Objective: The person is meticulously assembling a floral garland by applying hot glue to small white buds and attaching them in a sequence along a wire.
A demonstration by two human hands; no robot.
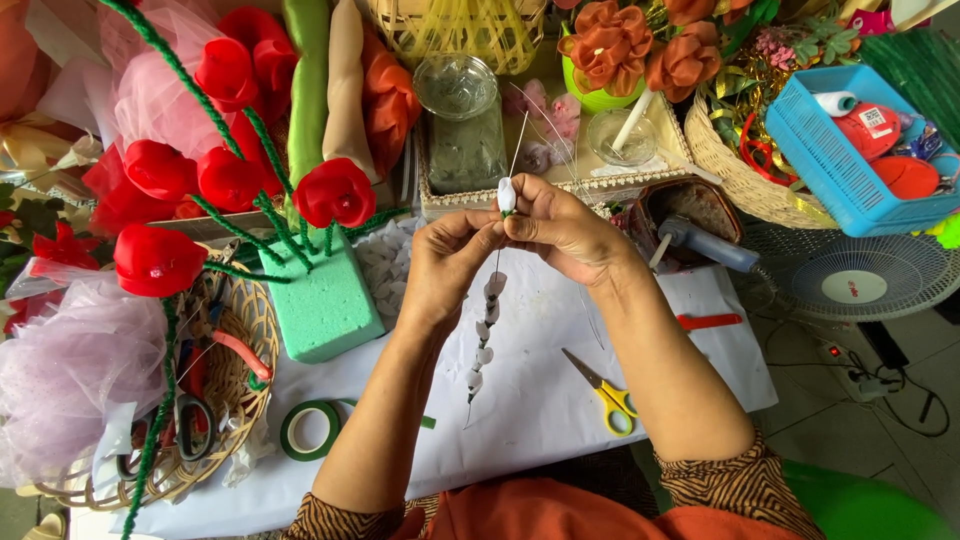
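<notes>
Both hands meet above the white paper sheet (540, 400), just beyond the green foam block (322, 300). Left hand (445, 265): fingers closed, pinching the thin wire stem (497, 262) just under the white bud (507, 195). Right hand (560, 230): thumb and forefinger closed on the bud itself, wrist cocked inward. A string of small white petals (482, 345) hangs from the same wire, down toward the sheet. Judgement: keep the pinch close under the bud so the wire does not twist; keep the hanging petals free of the yellow scissors (605, 393). Green floral tape roll (311, 430) lies nearer the person than the foam block.
</notes>
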